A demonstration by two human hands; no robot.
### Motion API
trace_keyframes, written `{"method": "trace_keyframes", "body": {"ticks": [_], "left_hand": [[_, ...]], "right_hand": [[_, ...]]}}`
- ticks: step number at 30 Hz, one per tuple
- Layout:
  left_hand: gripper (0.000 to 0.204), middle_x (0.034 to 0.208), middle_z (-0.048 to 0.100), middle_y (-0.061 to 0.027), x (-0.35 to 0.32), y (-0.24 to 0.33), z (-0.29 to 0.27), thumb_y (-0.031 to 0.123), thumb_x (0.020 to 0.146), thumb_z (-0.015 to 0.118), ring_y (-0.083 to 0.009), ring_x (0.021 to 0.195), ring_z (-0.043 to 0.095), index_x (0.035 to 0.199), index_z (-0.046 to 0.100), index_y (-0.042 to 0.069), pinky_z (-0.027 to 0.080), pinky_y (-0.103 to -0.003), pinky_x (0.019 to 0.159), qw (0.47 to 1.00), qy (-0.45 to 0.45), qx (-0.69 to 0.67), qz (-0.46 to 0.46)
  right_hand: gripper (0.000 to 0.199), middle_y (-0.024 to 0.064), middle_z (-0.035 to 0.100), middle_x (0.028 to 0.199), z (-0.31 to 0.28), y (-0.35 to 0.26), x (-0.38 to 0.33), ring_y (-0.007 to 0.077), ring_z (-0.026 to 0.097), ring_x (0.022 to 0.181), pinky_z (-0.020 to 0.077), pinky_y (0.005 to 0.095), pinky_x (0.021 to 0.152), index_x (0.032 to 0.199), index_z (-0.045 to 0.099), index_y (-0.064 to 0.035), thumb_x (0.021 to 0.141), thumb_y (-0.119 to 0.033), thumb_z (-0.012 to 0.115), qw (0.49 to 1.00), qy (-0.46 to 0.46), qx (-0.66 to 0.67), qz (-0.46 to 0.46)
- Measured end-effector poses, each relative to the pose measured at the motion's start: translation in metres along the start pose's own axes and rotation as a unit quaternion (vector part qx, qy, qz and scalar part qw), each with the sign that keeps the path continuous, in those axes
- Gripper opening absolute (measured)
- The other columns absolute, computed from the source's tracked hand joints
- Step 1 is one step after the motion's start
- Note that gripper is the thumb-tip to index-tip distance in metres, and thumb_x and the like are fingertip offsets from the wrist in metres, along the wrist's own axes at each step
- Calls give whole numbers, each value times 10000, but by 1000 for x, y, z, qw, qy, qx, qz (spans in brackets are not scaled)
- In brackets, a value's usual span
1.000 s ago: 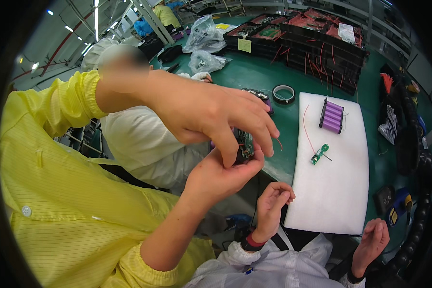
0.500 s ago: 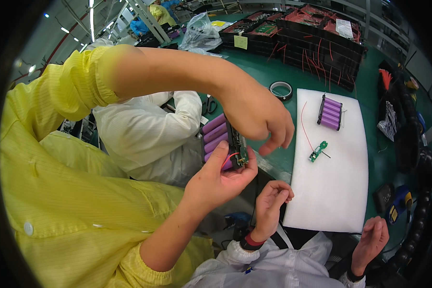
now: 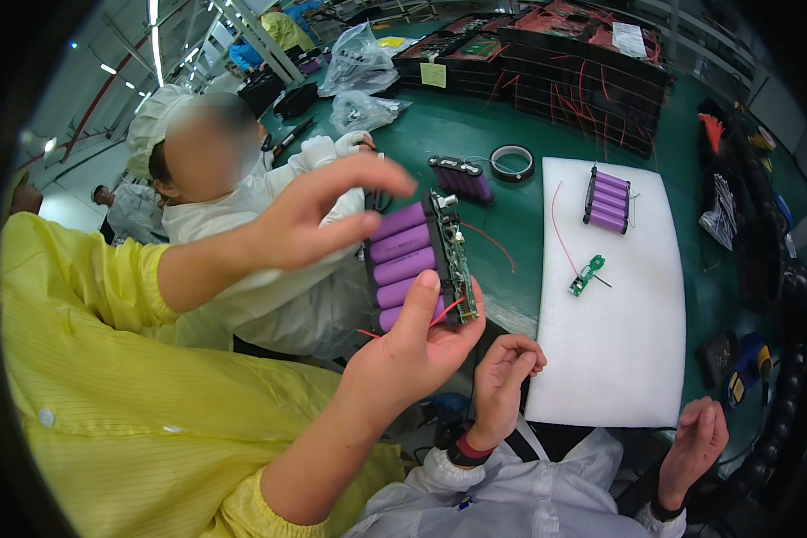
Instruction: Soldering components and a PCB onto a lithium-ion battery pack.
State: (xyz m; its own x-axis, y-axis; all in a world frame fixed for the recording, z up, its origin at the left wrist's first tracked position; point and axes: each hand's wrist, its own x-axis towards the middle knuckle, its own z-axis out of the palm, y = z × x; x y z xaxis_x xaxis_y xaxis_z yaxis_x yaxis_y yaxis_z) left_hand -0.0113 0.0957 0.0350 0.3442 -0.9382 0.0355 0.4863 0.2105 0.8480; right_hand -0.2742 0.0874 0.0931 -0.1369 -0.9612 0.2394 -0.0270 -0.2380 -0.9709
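Observation:
My left hand (image 3: 504, 381), with a red and black wristband, is at the near left edge of a white foam pad (image 3: 611, 359). Its fingers are curled in against the thumb and nothing shows in them. My right hand (image 3: 696, 448) hovers at the pad's near right corner, fingers loosely bent, holding nothing. On the pad lie a small green circuit board (image 3: 587, 275) with a red wire and a purple battery pack (image 3: 608, 202). To my left a co-worker in yellow grips another purple battery pack (image 3: 403, 255) with a circuit board on its side; the co-worker's other hand (image 3: 332, 211) is raised, blurred.
Further back on the green table (image 3: 457, 134) are a roll of black tape (image 3: 512, 163), another battery pack (image 3: 462, 177) and stacked black trays (image 3: 583, 90) with red wires. A second co-worker in white (image 3: 251, 215) sits at left. A black jointed hose (image 3: 776, 412) borders the right.
The yellow-sleeved co-worker's upper hand has swung left off the held battery pack, which is turned and shows more of its circuit board. My hands have hardly moved.

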Motion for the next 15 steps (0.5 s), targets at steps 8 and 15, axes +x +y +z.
{"method": "trace_keyframes", "body": {"ticks": [8, 15], "left_hand": [[115, 962, 665, -42, 1, -2, 5, 55, 1017, 570, -85, 888, 594, 1116, 609, 10, 449, -236, 805, 1000, -13, 13, 7], [127, 996, 657, -61, -2, -4, 13, 1, 997, 580, -110, 920, 610, 1119, 610, -13, 474, -257, 854, 998, -64, 26, 8]], "right_hand": [[391, 4, 418, 685, -5, -1, -2, 53, 329, 581, 229, 237, 533, 745, 481, -45, 1092, -224, 470, 1000, 14, 3, -9], [361, 7, 391, 698, -9, -6, -7, 80, 326, 632, 246, 262, 584, 765, 469, -48, 1085, -215, 451, 999, 29, 23, -32]]}}
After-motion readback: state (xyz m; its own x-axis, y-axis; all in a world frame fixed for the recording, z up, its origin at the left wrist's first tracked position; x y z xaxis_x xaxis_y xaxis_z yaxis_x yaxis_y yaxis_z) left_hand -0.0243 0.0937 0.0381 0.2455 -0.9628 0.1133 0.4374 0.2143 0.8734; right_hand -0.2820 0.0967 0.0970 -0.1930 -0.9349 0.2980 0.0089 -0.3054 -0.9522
